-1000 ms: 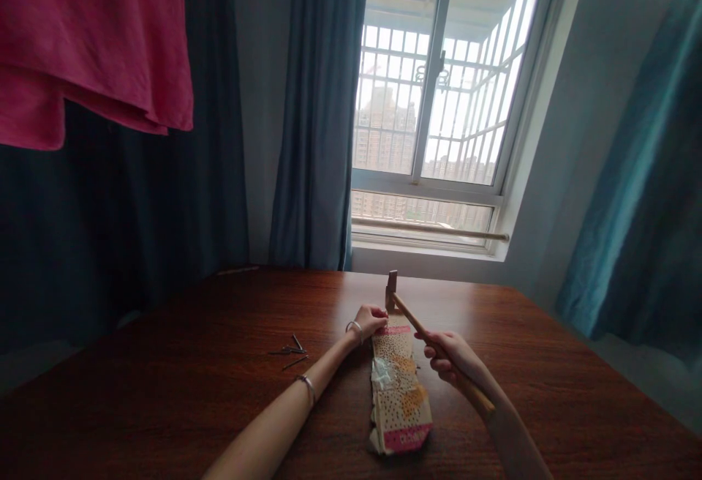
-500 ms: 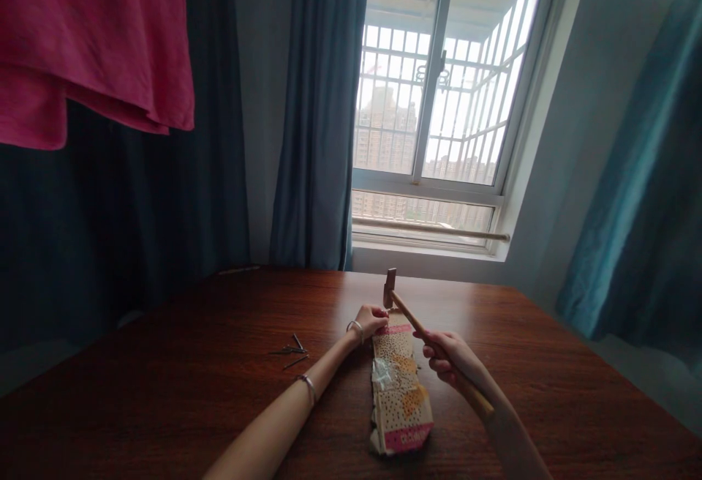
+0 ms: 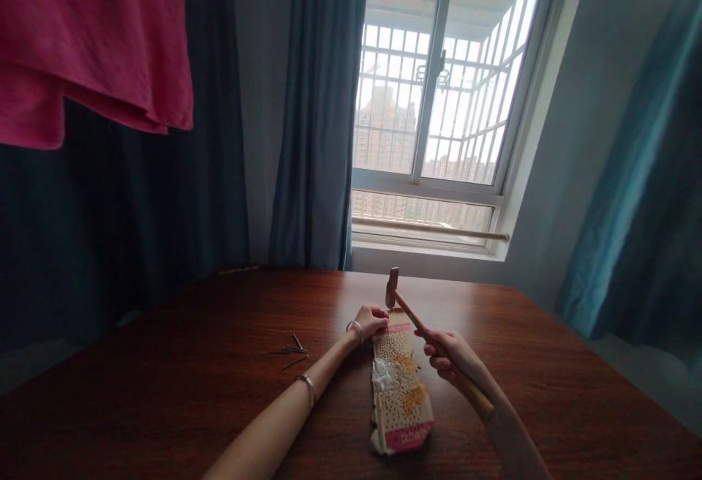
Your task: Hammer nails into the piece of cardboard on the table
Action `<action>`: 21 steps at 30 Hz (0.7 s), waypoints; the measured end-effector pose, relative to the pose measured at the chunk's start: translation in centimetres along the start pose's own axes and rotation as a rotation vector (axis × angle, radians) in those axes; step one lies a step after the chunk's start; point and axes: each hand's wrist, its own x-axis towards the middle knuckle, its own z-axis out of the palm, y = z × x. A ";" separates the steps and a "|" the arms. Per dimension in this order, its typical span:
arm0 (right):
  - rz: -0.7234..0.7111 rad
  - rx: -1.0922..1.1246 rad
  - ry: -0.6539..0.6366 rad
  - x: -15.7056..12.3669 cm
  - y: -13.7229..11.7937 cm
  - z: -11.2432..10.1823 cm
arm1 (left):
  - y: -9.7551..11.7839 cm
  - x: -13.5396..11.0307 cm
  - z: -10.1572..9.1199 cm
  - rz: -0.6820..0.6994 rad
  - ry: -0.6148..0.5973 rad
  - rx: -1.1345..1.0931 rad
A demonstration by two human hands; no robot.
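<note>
My right hand point(image 3: 447, 354) is wrapped round the wooden handle of a hammer point(image 3: 417, 323). The hammer's head is over the far end of a long beige block point(image 3: 400, 374), close to my left fingertips. Many small dark holes or spots dot the block, which has pink bands, orange stains, a shiny patch like clear tape and ragged edges. At its far left corner my left hand point(image 3: 373, 318) is closed in a pinch; whatever it pinches is too small to make out. Several dark nails point(image 3: 295, 349) lie loose on the table, left of my left forearm.
The brown wooden table point(image 3: 208, 392) reaches to the wall under a barred window point(image 3: 428, 99). Blue curtains point(image 3: 323, 114) hang left and right of it. A pink cloth point(image 3: 99, 41) hangs at the upper left.
The hammer's head has shifted slightly to the right, my right hand moving a little with it. My left hand, the block and the nails stay where they were.
</note>
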 end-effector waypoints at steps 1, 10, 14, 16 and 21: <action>0.001 -0.001 0.004 0.0 0.0 0.0 | 0.0 0.0 0.0 -0.002 -0.001 -0.006; 0.002 -0.022 0.034 -0.2 -0.1 0.3 | -0.1 0.0 0.0 0.028 -0.010 -0.033; 0.008 -0.029 0.031 -0.2 -0.2 0.2 | 0.1 -0.1 -0.1 0.022 -0.010 -0.017; 0.013 -0.034 0.035 -0.2 -0.2 0.0 | 0.2 -0.1 -0.1 0.020 -0.007 0.005; 0.027 -0.035 0.026 0.0 0.1 -0.3 | 0.0 0.0 -0.1 0.023 -0.006 0.061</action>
